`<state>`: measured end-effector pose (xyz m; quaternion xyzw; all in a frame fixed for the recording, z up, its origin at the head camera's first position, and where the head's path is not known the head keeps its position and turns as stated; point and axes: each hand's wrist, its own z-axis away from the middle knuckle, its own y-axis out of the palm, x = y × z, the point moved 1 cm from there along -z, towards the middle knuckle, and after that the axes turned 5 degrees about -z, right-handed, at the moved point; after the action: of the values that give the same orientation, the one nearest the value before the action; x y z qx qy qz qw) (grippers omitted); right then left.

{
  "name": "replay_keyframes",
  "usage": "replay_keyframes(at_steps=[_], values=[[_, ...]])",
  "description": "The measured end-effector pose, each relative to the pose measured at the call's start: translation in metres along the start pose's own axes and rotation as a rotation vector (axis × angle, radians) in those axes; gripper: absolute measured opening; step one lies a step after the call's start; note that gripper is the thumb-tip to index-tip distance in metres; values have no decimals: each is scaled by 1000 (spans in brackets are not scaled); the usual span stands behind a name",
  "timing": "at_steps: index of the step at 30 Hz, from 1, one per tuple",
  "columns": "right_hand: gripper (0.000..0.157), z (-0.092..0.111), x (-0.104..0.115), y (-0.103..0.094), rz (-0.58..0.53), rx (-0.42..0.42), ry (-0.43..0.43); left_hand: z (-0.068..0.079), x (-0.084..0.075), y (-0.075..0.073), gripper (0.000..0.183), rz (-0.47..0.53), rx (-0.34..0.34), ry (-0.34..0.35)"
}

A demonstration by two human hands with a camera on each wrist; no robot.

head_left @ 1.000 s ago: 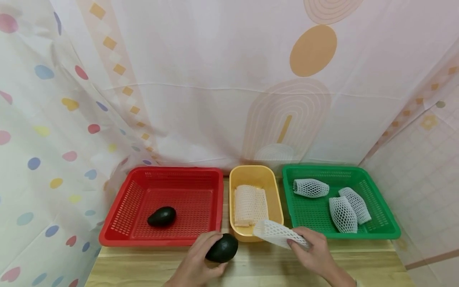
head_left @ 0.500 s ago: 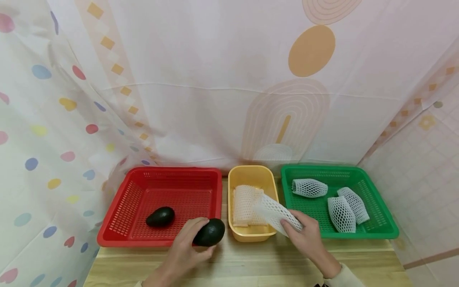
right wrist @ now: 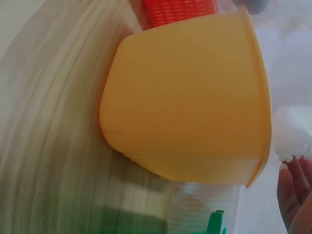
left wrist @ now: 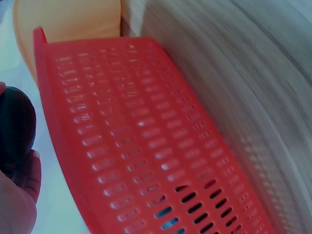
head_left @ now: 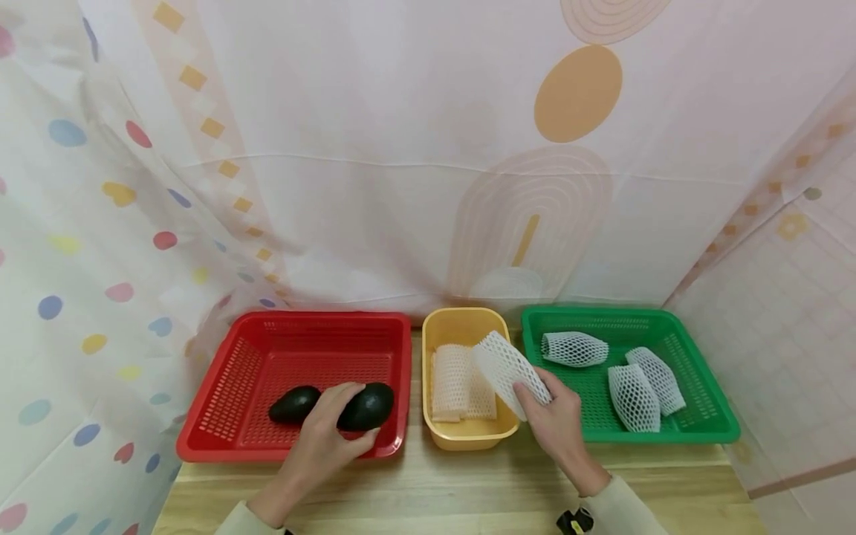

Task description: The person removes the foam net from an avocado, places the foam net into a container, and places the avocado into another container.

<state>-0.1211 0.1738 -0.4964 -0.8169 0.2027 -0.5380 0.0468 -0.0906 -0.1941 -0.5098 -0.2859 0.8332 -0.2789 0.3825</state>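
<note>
My left hand (head_left: pixel 328 435) grips a dark avocado (head_left: pixel 366 406) over the front right part of the red basket (head_left: pixel 294 451). The same avocado (left wrist: pixel 17 129) shows at the left edge of the left wrist view, with fingers round it. Another avocado (head_left: pixel 294 405) lies in the basket, partly hidden behind the left hand. My right hand (head_left: pixel 553 416) pinches a white foam net sleeve (head_left: pixel 504 371) by its lower end, tilted up and left over the right side of the yellow bin (head_left: pixel 470 438). Only fingers of the right hand (right wrist: pixel 296 187) show in the right wrist view.
Inside the yellow bin lie flat foam net sleeves (head_left: pixel 451 379). A green basket (head_left: pixel 669 435) to the right holds several white-netted items (head_left: pixel 575 349). All three containers stand on a wooden table (head_left: pixel 455 490), with a printed curtain (head_left: pixel 374 223) behind.
My left hand has carried the avocado left and away from me, from the table front to over the red basket. The right hand has raised the net sleeve and tilted it more upright.
</note>
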Motion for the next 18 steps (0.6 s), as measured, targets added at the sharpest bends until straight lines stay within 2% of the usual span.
replay_keyframes(at_steps=[9,18], values=[[32,-9,3,13,-42,-31,107,0,15,-3,69,-51,23,-33],[36,-19,3,23,-59,-55,188,-2,25,-9,69,-112,36,-94]])
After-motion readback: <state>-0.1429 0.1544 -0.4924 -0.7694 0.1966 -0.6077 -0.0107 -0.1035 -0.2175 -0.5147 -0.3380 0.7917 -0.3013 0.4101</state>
